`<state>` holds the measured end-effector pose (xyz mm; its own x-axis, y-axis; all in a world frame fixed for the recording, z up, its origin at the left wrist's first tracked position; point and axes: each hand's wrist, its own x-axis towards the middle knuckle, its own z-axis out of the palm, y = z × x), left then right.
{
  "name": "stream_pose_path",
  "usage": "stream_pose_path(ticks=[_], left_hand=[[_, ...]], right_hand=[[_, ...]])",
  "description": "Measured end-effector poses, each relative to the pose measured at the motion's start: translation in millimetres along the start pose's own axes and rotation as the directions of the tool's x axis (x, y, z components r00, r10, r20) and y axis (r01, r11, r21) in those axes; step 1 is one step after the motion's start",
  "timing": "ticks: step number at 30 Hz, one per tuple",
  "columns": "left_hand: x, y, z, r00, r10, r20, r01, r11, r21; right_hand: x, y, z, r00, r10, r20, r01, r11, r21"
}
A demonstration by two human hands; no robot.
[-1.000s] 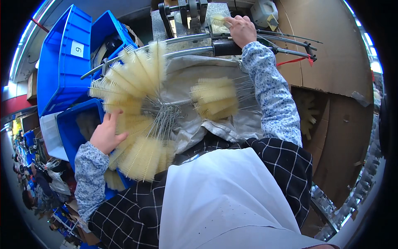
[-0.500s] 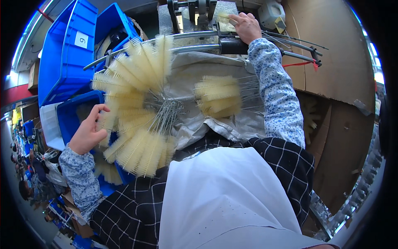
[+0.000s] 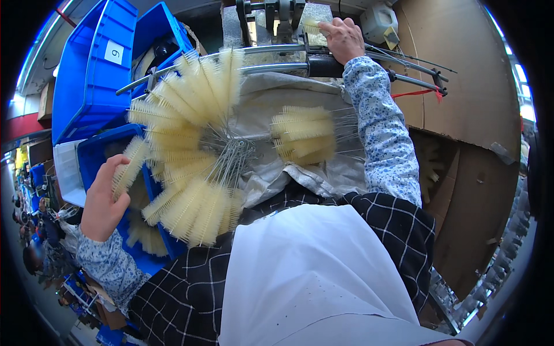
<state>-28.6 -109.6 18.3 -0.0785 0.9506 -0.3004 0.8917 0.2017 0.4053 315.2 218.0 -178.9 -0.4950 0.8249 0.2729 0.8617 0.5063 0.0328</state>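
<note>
At the left, my left hand (image 3: 103, 202) grips a pale yellow bristle brush (image 3: 131, 164), its fingers and thumb closed on it over the blue bin (image 3: 109, 138). To its right, a fan of several similar brushes (image 3: 193, 150) lies spread, their twisted wire handles (image 3: 234, 153) gathered in the middle. My right hand (image 3: 346, 41) reaches up to the machine and has its fingertips on a small pale bristle brush (image 3: 312, 26). Its wire is hidden behind the fingers and the machine. A second bunch of brushes (image 3: 303, 134) lies beneath my right forearm.
Two metal rails (image 3: 259, 68) cross in front of the machine (image 3: 277, 17). Tall blue bins (image 3: 95, 69) stand at the left, and more brushes (image 3: 147, 236) lie in the lower bin. Cardboard (image 3: 456, 69) walls the right side. A white plastic jug (image 3: 379, 20) stands behind.
My left hand has moved left and slightly down, drawing a brush away from the fan toward the blue bin. My right hand stays at the machine almost unmoved.
</note>
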Motion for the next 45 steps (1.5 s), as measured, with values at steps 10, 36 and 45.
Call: stream_pose_path(ticks=[10, 36, 45], left_hand=[[-44, 1, -34, 0.935, -0.074, -0.346, 0.029, 0.991, -0.132], [4, 17, -17, 0.885, 0.197, -0.421, -0.374, 0.84, -0.393], [10, 26, -18, 0.865, 0.255, -0.433, -0.422, 0.835, -0.353]], right_hand=[[-2, 7, 5, 0.998, 0.002, -0.058, 0.001, 0.999, 0.041], [-26, 65, 12, 0.959, 0.274, -0.068, -0.275, 0.962, 0.009], [-12, 29, 28, 0.958, 0.263, -0.117, -0.236, 0.95, 0.206]])
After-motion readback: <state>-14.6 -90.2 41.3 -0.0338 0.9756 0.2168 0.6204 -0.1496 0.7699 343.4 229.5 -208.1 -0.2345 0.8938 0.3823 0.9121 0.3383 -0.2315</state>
